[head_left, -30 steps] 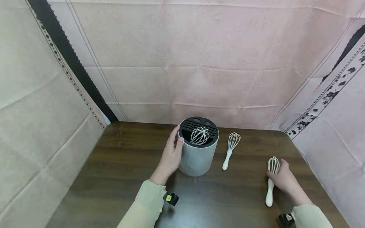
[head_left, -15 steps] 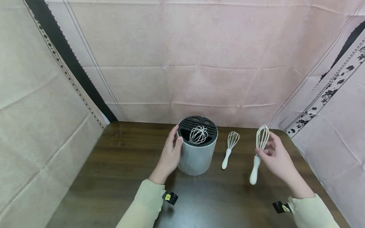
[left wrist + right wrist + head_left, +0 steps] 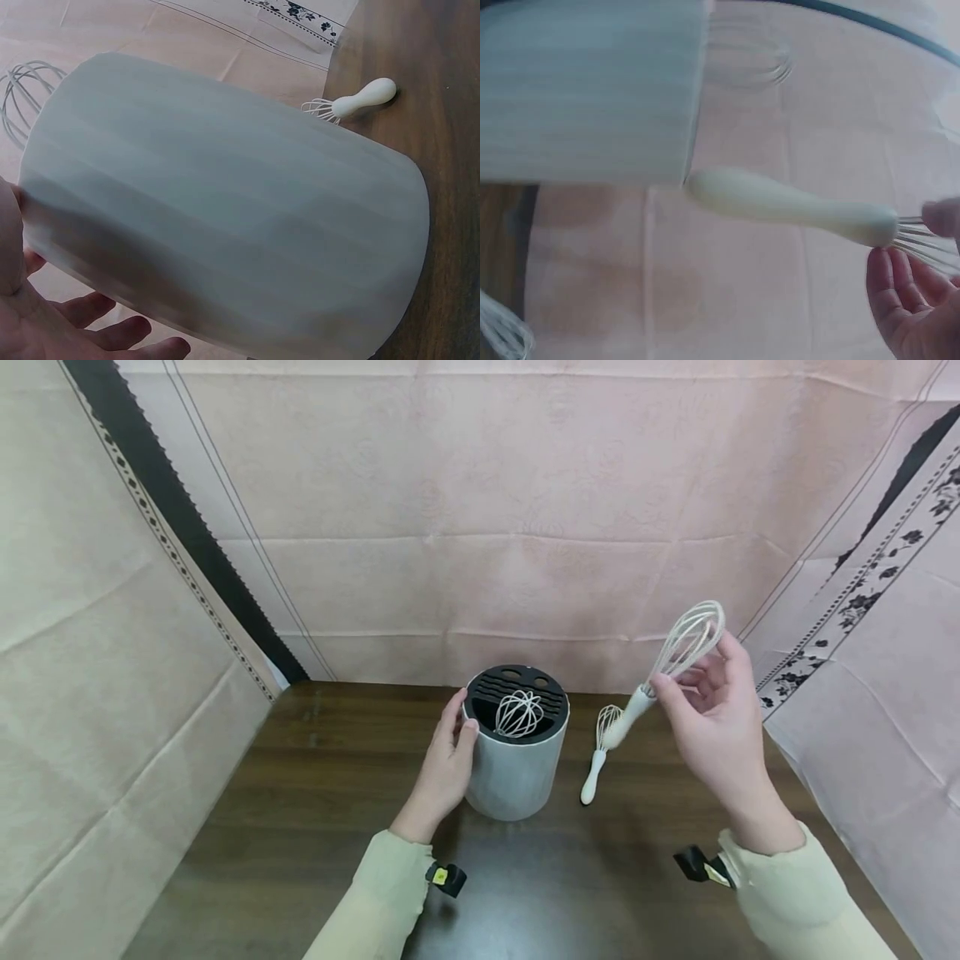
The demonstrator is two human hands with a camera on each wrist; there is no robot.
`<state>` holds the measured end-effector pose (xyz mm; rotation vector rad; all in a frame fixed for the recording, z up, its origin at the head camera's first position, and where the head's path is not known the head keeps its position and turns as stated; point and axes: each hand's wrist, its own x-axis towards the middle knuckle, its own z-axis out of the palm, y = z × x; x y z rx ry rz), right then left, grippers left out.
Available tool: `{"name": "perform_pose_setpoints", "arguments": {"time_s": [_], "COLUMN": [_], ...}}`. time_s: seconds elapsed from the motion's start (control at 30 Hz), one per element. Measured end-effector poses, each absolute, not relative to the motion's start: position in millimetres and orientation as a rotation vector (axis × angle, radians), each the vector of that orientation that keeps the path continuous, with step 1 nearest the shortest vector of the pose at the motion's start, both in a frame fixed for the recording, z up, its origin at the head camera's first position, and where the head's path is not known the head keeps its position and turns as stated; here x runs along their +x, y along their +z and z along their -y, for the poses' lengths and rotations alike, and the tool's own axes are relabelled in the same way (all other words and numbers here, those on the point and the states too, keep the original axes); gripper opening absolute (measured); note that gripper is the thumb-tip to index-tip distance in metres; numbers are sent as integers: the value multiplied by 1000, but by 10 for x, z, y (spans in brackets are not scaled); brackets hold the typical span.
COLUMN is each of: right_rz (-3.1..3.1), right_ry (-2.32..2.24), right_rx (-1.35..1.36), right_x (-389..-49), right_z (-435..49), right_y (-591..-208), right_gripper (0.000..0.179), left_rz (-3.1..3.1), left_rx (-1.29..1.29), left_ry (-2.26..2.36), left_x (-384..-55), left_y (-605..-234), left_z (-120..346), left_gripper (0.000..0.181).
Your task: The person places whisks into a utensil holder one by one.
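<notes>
My left hand [image 3: 444,768] holds the side of a grey cylindrical utensil holder [image 3: 512,777], thumb in front and fingers round the far side near the rim. From the holder's slotted black top [image 3: 517,681] sticks the wire head of a whisk [image 3: 519,714]; its handle is hidden inside. My right hand [image 3: 716,718] pinches another white whisk [image 3: 637,706] where the wires meet the handle. That whisk is raised and tilted, handle pointing down and left. Below its handle end, a third whisk [image 3: 592,779] lies on the table, partly covered in the head view.
The dark wooden table [image 3: 315,835] carries the holder and the lying whisk. Pale cloth [image 3: 525,585] hangs behind the table's far edge, with further cloth [image 3: 112,735] along the left and patterned cloth [image 3: 892,693] along the right.
My right hand has lifted its whisk off the right side of the table, moving it up and left and tilting its handle toward the holder. My left hand stays on the holder.
</notes>
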<state>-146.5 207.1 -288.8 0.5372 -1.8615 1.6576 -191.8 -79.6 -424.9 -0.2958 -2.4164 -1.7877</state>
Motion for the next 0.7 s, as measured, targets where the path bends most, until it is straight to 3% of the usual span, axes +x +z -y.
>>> {"name": "perform_pose_setpoints", "arguments": {"time_s": [0.2, 0.7], "right_rz": [1480, 1416], "right_ry": [1972, 1935], "right_rx": [663, 703], "right_x": [-1589, -1827], "right_z": [-1882, -1468], "right_y": [-2830, -2856], "right_gripper": [81, 85], "left_rz": [2413, 2424], "left_rx": [-297, -276], "left_ry": [-1792, -1773], "left_x": [-1932, -1945], "left_y": [-4260, -4270], "left_z": [793, 787], "left_gripper": [51, 49]}}
